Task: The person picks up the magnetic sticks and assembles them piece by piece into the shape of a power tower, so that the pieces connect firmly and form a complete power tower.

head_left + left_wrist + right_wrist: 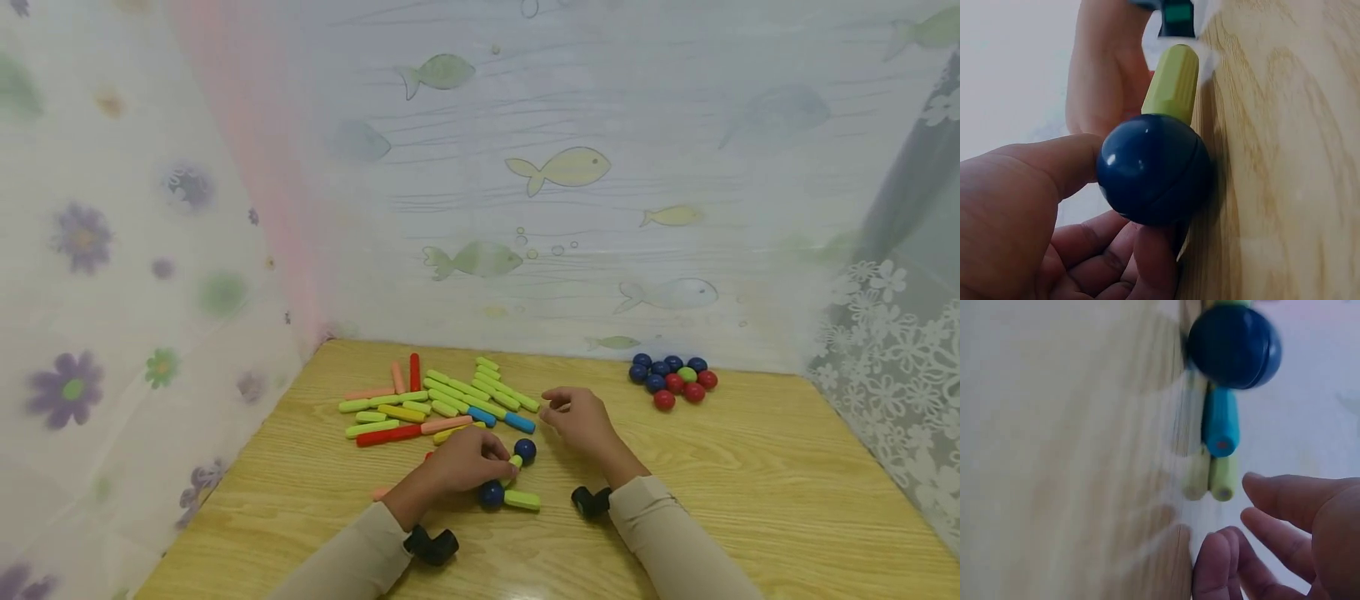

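Note:
My left hand (468, 461) pinches a yellow-green rod (515, 461) of a small joined toy-building piece. One dark blue ball (525, 451) sits at the rod's far end. A nearer dark blue ball (491, 495) has a second yellow-green rod (522, 500) pointing right from it. In the left wrist view, the thumb lies beside a blue ball (1152, 169) and the fingers curl below it, partly hidden. My right hand (581, 423) holds nothing, its fingers loosely bent and apart. It is nearest to a blue rod (520, 422) and a yellow-green rod (527, 403).
Several yellow-green, red, orange and yellow rods (389, 435) lie in a group left of centre on the wooden table (750, 492). At the back right, blue, red and green balls (672, 382) form a cluster. Patterned curtains (570, 100) enclose the table's back and sides.

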`<state>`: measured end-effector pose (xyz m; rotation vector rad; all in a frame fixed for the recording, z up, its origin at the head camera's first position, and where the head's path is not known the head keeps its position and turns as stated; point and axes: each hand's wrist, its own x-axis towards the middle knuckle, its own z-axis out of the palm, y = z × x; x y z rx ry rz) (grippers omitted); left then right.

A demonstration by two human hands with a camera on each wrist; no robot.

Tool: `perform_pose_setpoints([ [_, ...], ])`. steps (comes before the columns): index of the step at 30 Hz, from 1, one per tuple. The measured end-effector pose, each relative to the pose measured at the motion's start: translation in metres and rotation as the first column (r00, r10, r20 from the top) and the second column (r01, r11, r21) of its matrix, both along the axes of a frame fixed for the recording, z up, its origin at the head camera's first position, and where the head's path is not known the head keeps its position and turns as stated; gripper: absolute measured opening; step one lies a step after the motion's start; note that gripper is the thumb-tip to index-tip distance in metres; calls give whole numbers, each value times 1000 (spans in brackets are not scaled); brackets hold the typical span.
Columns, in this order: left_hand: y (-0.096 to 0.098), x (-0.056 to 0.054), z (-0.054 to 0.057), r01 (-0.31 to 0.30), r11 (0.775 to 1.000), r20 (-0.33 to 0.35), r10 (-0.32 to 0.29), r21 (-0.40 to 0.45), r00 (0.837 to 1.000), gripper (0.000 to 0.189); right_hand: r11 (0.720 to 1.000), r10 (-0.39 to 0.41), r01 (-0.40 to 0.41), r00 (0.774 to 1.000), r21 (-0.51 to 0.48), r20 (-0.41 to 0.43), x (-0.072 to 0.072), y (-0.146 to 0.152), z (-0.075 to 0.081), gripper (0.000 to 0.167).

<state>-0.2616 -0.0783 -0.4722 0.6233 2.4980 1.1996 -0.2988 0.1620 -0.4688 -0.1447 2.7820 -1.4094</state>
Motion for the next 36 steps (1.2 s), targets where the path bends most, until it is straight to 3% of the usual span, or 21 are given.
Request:
perform_pose_setpoints([
  [8,-1,-1,1,-10,1000,12,10,6,1000,19,988,54,-51,998,147,-19,-25,-17,2,40],
  [16,0,0,1,-10,1000,10,10,-6,1000,17,943,149,-127,988,309,-47,-32,-25,2,40],
  [20,0,1,2,-17,1000,3,17,-6,1000,17,911,176,-126,980,392,-95,-30,-28,5,37],
  [28,-1,1,1,-26,1000,3,26,-15,1000,16,897,253,-202,964,393,-83,-32,-20,0,46],
  [36,0,1,3,-19,1000,1,19,-18,1000,14,926,208,-204,978,316,21,-20,2,6,39],
])
